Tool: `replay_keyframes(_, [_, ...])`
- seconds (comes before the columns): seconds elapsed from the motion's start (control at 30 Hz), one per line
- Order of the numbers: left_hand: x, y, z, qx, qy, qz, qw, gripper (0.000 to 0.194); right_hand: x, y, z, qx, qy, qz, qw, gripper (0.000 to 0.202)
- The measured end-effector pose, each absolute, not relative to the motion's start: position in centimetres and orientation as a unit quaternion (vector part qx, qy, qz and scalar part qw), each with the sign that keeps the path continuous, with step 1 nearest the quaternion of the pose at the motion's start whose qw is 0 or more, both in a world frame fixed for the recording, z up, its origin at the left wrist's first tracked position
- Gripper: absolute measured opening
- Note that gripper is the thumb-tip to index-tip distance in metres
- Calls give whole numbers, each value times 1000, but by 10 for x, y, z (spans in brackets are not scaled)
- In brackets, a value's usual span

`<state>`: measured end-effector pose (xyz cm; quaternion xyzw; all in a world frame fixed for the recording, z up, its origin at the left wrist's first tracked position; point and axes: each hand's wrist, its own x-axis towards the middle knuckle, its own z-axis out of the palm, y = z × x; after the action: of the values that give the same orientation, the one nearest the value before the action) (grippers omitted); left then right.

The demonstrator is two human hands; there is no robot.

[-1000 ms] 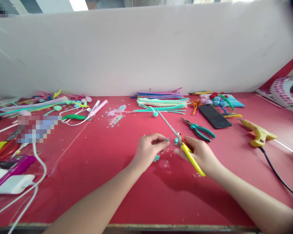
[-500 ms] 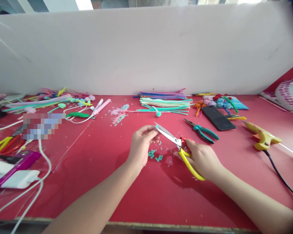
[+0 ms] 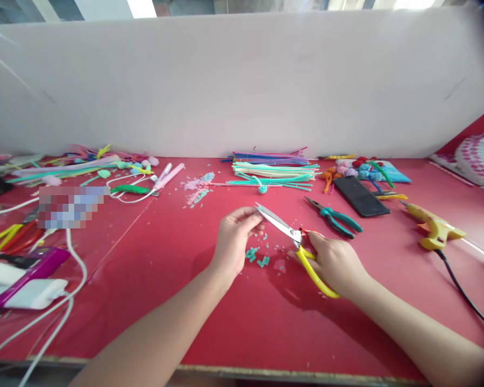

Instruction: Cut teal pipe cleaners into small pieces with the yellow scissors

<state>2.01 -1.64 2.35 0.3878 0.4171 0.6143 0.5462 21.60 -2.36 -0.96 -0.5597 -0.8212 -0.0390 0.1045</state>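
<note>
My right hand [image 3: 336, 260] is wrapped round the yellow and red handles of a pair of scissors [image 3: 280, 223], whose blades point up and left. The blade tips meet the fingertips of my left hand [image 3: 237, 234], which are pinched together; what they hold is hidden. Below the blades, several teal cut pieces [image 3: 262, 260] and small clippings lie on the red table [image 3: 157, 312]. Behind the blades sits a small teal ball [image 3: 262, 189] with a pale stem, beside a bundle of pipe cleaners [image 3: 274, 171].
Teal pliers [image 3: 334, 217], a black phone [image 3: 361, 196] and a yellow glue gun [image 3: 438, 226] lie to the right. Fluffy clippings [image 3: 199, 185] are at the back. White cables [image 3: 78, 269], a pink tool [image 3: 169, 177] and coloured pipe cleaners [image 3: 64, 169] spread over the left.
The teal bit that showed between the blades by my left fingertips is no longer visible. Both hands have stayed almost in place.
</note>
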Motion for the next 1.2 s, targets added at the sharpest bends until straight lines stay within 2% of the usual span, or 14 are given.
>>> replay_keyframes(0.57, [20,-16,26,380,427,610,549,13,217,-24,-8,-565,-817,-24,110,43])
replay_keyframes(0.8, [19,-16,23,404,413,607,545,15,216,-24,-3,-594,-800,-15,85,39])
replay_keyframes(1.0, [24,-17,22,424,425,565,565,18,214,-23,0,-605,-787,29,121,35])
replay_keyframes(1.2, [31,-21,19,546,448,450,547,19,212,-23,4,-582,-769,164,208,29])
